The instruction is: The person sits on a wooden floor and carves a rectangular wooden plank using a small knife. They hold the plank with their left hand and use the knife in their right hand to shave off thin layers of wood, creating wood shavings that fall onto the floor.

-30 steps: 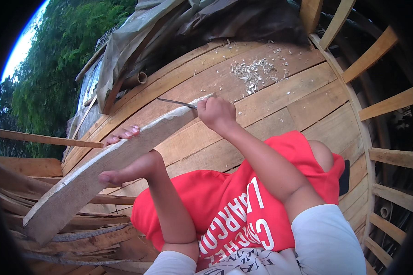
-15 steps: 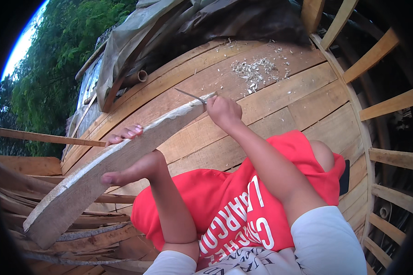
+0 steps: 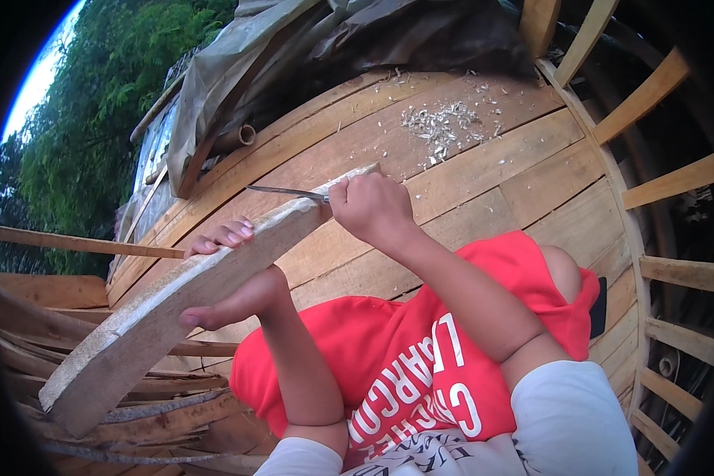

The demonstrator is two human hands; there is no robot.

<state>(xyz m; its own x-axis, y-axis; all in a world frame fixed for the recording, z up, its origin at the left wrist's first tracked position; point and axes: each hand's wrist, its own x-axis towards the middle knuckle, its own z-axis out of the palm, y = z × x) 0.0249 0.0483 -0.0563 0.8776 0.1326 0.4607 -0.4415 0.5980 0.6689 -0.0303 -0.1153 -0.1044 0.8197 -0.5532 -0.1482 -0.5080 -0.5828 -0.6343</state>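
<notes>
"What are the hands doing?"
"The left hand (image 3: 244, 295) clasps a wooden plank (image 3: 147, 321); the right hand (image 3: 371, 208) holds a knife (image 3: 284, 190) across its edge."
"Beyond?"
"Wood shavings (image 3: 443, 127) on floorboards (image 3: 535, 178)."

Rm btwn plank (image 3: 224, 278) & shavings (image 3: 443, 127) (knife (image 3: 289, 192) juts L).

Sleeves (image 3: 573, 412): short, white, lower edge
Shirt (image 3: 420, 460): whitish, dark lettering, bottom centre
Lap garment (image 3: 377, 327): red, white lettering

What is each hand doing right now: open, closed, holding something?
Left hand: closed around the wooden plank, thumb on the near face.
Right hand: closed on a knife, its handle hidden in the fist.
</notes>
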